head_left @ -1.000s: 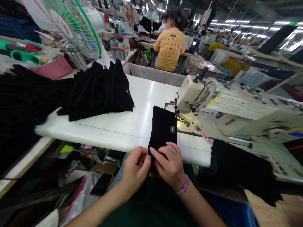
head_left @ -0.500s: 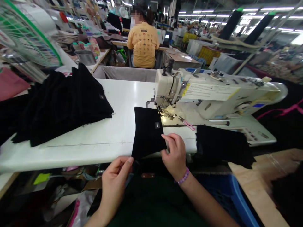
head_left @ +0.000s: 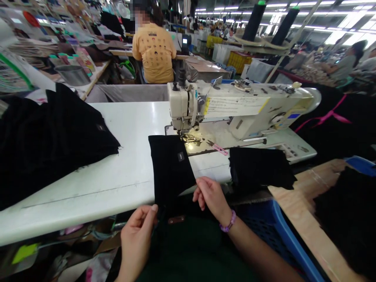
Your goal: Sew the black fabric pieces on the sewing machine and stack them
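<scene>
A black fabric piece (head_left: 169, 164) with a small grey label lies on the white sewing table, its top right corner by the needle area of the sewing machine (head_left: 183, 103). My left hand (head_left: 138, 235) pinches its lower left corner at the table's front edge. At the lower right corner, my right hand (head_left: 211, 197), with a purple bead bracelet, has thumb and forefinger closed on the fabric. Pink-handled thread snips (head_left: 217, 147) rest right of the needle area.
A heap of black pieces (head_left: 58, 137) covers the table's left side. Another black stack (head_left: 260, 168) overhangs the front edge at right. Below are a blue basket (head_left: 282, 223) and a wooden board (head_left: 305, 196). A person (head_left: 155, 51) sits beyond the table.
The view has turned to the right, so the table and machine appear further left. My right hand has slid down the fabric's right edge to its lower corner.
</scene>
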The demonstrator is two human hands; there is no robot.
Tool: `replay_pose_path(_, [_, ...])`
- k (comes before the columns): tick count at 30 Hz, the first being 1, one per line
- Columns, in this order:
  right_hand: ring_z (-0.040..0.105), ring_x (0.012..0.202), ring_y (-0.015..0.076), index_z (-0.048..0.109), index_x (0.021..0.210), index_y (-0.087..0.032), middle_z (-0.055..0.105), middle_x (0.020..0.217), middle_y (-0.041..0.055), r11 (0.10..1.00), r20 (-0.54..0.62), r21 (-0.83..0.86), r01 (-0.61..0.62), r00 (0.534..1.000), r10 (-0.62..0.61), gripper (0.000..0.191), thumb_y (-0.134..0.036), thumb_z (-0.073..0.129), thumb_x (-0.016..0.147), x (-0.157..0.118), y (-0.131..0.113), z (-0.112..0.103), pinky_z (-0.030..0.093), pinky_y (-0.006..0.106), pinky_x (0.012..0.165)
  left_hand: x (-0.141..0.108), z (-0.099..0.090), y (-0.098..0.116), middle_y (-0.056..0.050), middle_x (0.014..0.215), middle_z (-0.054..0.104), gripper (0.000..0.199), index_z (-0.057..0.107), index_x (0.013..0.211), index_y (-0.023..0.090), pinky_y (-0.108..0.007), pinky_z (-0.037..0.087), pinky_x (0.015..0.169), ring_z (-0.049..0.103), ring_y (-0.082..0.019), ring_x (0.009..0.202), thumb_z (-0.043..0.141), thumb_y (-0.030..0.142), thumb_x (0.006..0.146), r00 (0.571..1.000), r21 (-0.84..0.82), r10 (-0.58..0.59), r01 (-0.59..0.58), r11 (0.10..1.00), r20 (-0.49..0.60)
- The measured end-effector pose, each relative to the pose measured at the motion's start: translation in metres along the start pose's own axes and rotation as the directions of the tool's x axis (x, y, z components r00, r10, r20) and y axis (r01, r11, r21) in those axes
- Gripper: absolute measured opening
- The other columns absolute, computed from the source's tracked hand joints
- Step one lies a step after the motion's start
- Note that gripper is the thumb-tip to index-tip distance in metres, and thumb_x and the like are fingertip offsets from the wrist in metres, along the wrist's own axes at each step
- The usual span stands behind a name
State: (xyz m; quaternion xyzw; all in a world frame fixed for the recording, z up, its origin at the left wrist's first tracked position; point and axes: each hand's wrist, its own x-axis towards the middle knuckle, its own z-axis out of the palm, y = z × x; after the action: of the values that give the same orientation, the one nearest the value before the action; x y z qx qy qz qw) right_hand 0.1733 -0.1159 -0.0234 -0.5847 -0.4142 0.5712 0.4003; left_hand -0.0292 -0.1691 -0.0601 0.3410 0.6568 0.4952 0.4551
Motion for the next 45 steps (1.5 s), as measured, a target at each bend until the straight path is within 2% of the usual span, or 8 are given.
replay_pose_path(7, [0.035, 0.028, 0.0058, 0.055, 0.071, -0.02, 0.053, 0.041, -0.0069, 1.0, 0.021, -0.018, -0.023, 1.0, 0.023, 0.042, -0.061, 0.056, 0.081, 0.006, 0.003, -0.003, 0.023, 0.016, 0.029, -0.004, -0.009, 0.02, 0.003, 0.054, 0.049, 0.039, 0.054, 0.06, 0.019, -0.024, 0.034, 0.048, 0.042, -0.011, 0.051, 0.063, 0.045, 0.089, 0.951, 0.225, 0.301, -0.277, 0.934, -0.076])
replay_pose_path(11, [0.034, 0.027, 0.0055, 0.057, 0.07, -0.02, 0.054, 0.04, -0.0064, 0.999, 0.046, -0.012, -0.042, 0.998, 0.043, 0.039, -0.057, 0.058, 0.081, 0.008, 0.0, -0.007, 0.022, 0.017, 0.029, -0.005, 0.003, 0.052, 0.0, 0.069, 0.062, 0.014, 0.064, 0.077, 0.02, -0.027, 0.043, 0.06, 0.055, -0.014, 0.06, 0.065, 0.028, 0.089, 0.629, 0.481, 0.744, -0.736, 0.476, 0.227])
replay_pose_path(15, [0.033, 0.027, 0.0053, 0.058, 0.07, -0.019, 0.053, 0.04, -0.0066, 0.999, 0.068, -0.009, -0.052, 0.996, 0.053, 0.038, -0.056, 0.057, 0.082, 0.009, -0.003, -0.01, 0.02, 0.017, 0.029, 0.006, 0.038, 0.065, -0.008, 0.096, 0.07, 0.021, 0.067, 0.111, 0.02, -0.034, 0.047, 0.071, 0.063, -0.022, 0.082, 0.059, 0.021, 0.091, 0.343, 0.505, 0.718, -0.863, -0.014, 0.606])
replay_pose_path(22, [0.034, 0.029, 0.0069, 0.057, 0.073, -0.019, 0.051, 0.041, -0.0064, 0.998, 0.099, -0.023, -0.051, 0.994, 0.053, 0.041, -0.057, 0.05, 0.087, 0.007, -0.001, -0.012, 0.021, 0.019, 0.031, 0.029, 0.063, 0.059, -0.008, 0.095, 0.07, 0.016, 0.068, 0.103, 0.016, -0.036, 0.042, 0.07, 0.058, -0.023, 0.081, 0.058, 0.016, 0.091, 0.225, 0.454, 0.658, -0.869, -0.199, 0.719])
replay_pose_path(25, [0.048, 0.041, 0.0104, 0.063, 0.085, -0.018, 0.057, 0.051, -0.0032, 0.953, -0.007, -0.236, 0.189, 0.981, -0.196, 0.035, -0.045, 0.044, 0.096, 0.003, 0.003, -0.019, 0.037, 0.021, 0.042, 0.032, 0.059, 0.06, -0.007, 0.093, 0.071, 0.016, 0.069, 0.104, 0.017, -0.035, 0.042, 0.069, 0.058, -0.021, 0.08, 0.056, 0.017, 0.094, 0.219, 0.439, 0.686, -0.884, -0.162, 0.694])
replay_pose_path(29, [0.065, 0.081, 0.0195, 0.064, 0.111, -0.015, 0.069, 0.09, 0.0076, 0.428, 0.114, -0.673, 0.603, 0.657, -0.746, 0.021, -0.022, 0.053, 0.094, 0.004, 0.006, -0.027, 0.052, 0.031, 0.071, 0.031, 0.059, 0.068, -0.005, 0.091, 0.071, 0.015, 0.069, 0.1, 0.017, -0.034, 0.042, 0.068, 0.059, -0.02, 0.079, 0.056, 0.018, 0.095, 0.256, 0.439, 0.7, -0.894, -0.092, 0.667])
replay_pose_path(34, [0.063, 0.097, 0.0209, 0.066, 0.095, -0.018, 0.072, 0.098, 0.0073, 0.037, 0.345, -0.694, 0.719, 0.377, -0.86, 0.017, -0.014, 0.051, 0.099, 0.013, 0.001, -0.029, 0.05, 0.038, 0.09, 0.041, 0.065, 0.087, -0.006, 0.093, 0.07, 0.018, 0.07, 0.096, 0.019, -0.037, 0.049, 0.074, 0.061, -0.022, 0.085, 0.053, 0.023, 0.097, 0.392, 0.436, 0.577, -0.897, 0.068, 0.716])
replay_pose_path(45, [0.061, 0.11, 0.0214, 0.067, 0.103, -0.018, 0.074, 0.102, 0.0046, 0.057, 0.465, -0.657, 0.752, 0.463, -0.754, 0.015, -0.015, 0.053, 0.098, 0.012, 0.001, -0.031, 0.032, 0.049, 0.117, 0.054, 0.052, 0.073, -0.01, 0.119, 0.073, 0.024, 0.072, 0.108, 0.016, -0.046, 0.06, 0.09, 0.065, -0.03, 0.114, 0.052, 0.018, 0.094, 0.18, 0.287, 0.492, -0.946, -0.152, 0.852])
